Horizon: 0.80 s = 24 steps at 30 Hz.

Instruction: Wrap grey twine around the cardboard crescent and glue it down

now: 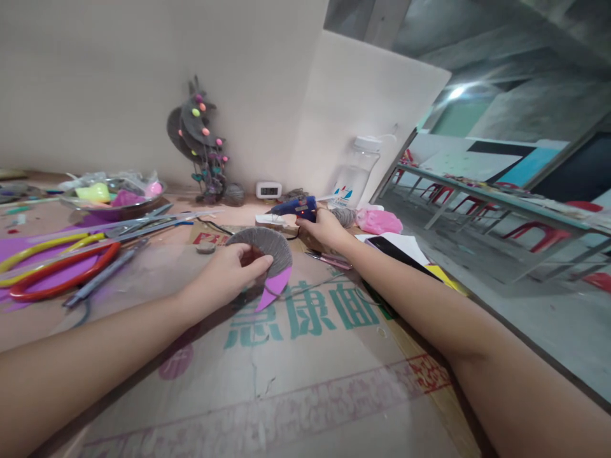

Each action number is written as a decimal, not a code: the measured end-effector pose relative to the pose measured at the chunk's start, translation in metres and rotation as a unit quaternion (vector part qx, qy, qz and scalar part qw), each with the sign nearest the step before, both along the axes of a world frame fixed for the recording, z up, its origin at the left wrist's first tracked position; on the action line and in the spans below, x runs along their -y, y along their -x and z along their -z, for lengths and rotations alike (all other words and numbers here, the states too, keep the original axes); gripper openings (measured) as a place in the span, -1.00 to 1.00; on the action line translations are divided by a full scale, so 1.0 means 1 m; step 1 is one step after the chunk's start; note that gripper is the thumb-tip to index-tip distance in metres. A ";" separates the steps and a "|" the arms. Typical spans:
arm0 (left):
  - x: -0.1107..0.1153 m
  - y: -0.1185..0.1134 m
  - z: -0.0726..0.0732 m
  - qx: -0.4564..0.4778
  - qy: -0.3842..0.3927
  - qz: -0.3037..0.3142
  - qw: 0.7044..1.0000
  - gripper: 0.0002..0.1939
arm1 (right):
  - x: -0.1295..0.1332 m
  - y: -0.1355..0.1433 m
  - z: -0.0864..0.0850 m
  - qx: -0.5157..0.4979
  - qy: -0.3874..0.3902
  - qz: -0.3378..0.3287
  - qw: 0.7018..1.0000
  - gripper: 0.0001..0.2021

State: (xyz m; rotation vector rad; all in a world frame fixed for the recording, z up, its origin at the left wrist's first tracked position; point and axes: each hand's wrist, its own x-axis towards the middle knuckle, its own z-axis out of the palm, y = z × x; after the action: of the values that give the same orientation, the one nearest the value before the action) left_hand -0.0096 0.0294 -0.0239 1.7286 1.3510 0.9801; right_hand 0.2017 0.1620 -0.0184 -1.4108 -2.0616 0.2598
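Observation:
My left hand pinches a crescent shape between thumb and fingers, above the cardboard. Grey yarn wraps most of the crescent, while its lower tip is bare purple. Farther forward, my right hand is closed around a blue glue gun, whose nozzle points left. A clear glue stick pokes out of its back end. Below the nozzle lies a small white piece. A ball of grey yarn sits just behind my right hand. Pointed metal scissors or tweezers rest under my right wrist.
At left lie scissors with red and yellow handles and a bowl of pompoms. A decorated grey moon ornament stands by the wall. A white clock, a water bottle and a dark phone are on the table.

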 end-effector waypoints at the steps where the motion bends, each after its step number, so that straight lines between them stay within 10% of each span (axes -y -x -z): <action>1: 0.000 0.000 0.001 0.004 0.001 0.002 1.000 -0.71 | 0.001 -0.001 -0.003 -0.012 0.002 0.000 1.000 -0.61; 11: -0.002 -0.002 0.001 0.106 0.021 0.045 0.993 -0.79 | 0.056 -0.010 -0.028 -0.144 0.060 -0.066 0.986 -0.70; 24: 0.007 -0.004 -0.011 0.052 0.024 -0.006 0.998 -0.77 | 0.112 0.012 -0.004 -0.274 0.115 -0.077 0.952 -0.75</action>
State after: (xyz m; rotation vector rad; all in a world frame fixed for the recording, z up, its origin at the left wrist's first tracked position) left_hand -0.0060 0.0224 -0.0132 1.6136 1.3098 1.0216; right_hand 0.1895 0.0500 -0.0144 -1.1360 -1.7081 0.8780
